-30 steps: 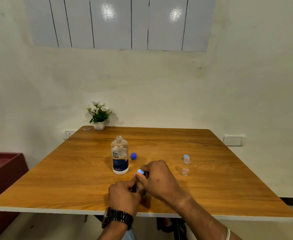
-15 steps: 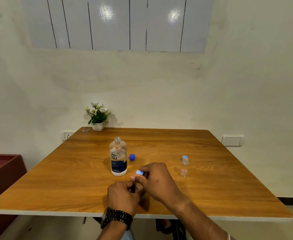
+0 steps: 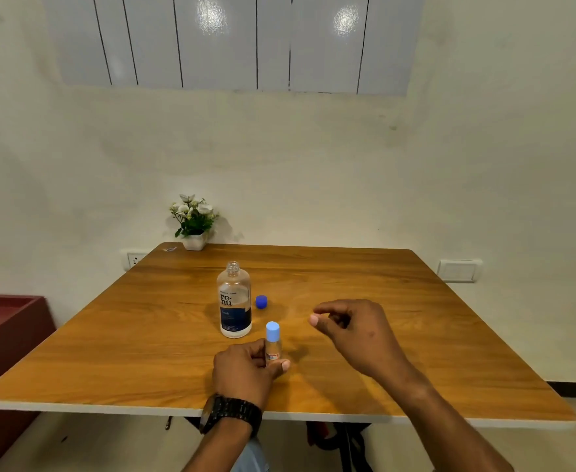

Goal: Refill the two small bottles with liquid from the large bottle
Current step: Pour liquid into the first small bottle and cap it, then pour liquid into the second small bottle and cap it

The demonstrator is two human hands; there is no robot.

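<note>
The large clear bottle [image 3: 234, 301] with a dark blue label stands uncapped at mid-table, partly filled. Its dark blue cap [image 3: 261, 301] lies just to its right. My left hand [image 3: 245, 373] grips one small clear bottle [image 3: 273, 338] upright on the table; a light blue cap sits on top of it. My right hand [image 3: 351, 330] hovers to the right of that bottle, fingers loosely curled and holding nothing. The second small bottle is not visible; my right hand covers the spot where it stood.
The wooden table [image 3: 136, 338] stands against a white wall. A small potted plant [image 3: 193, 224] sits at its far left corner. A dark red cabinet [image 3: 3, 335] is beside the table on the left.
My right hand has let go of the light blue cap and moved off to the right. The capped small bottle stays in my left hand.
</note>
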